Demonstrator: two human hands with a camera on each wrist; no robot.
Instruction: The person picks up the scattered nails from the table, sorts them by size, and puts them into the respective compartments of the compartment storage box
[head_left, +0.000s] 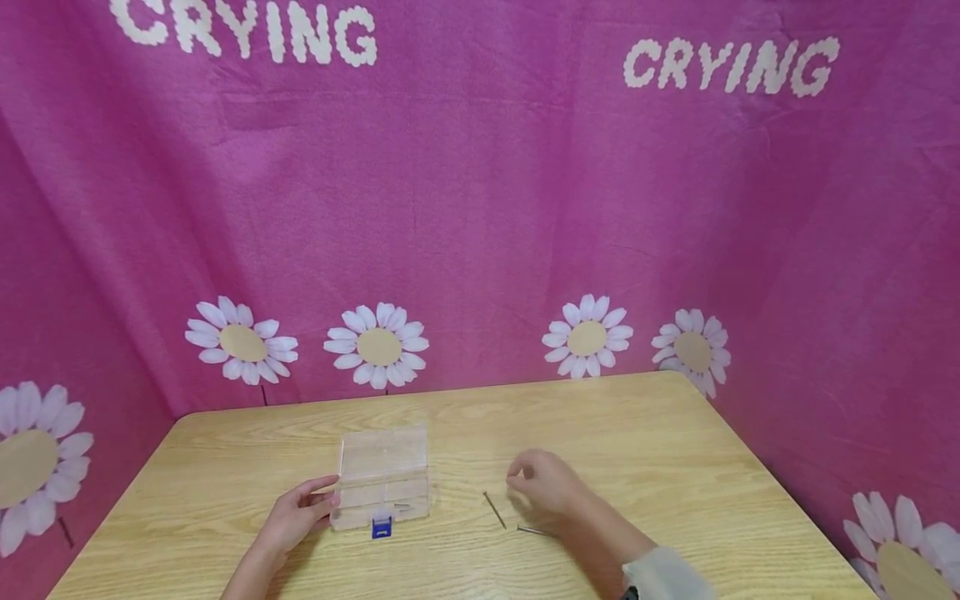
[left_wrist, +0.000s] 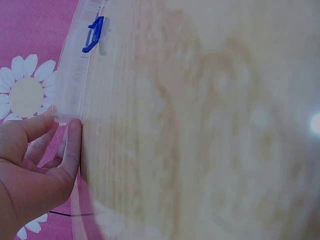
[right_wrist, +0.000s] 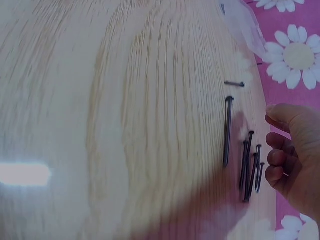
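Currently, my left grip (head_left: 294, 517): pinching clear plastic box (head_left: 381, 480).
Right grip (head_left: 549, 483): curled, seemingly empty.
Long dark metal nail (head_left: 534, 531): lying left-to-right, head boxward.

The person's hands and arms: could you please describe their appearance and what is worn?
The left hand and right hand wear no gloves. The visible left forearm is bare; a pale greyish sleeve covers part of the right forearm, with a small black item at its cuff, too cut off to identify.

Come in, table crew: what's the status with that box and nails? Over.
Left grip touching clear box at its left side. Right grip curled near loose nails on tabletop, nothing visibly held. No obstruction visible.
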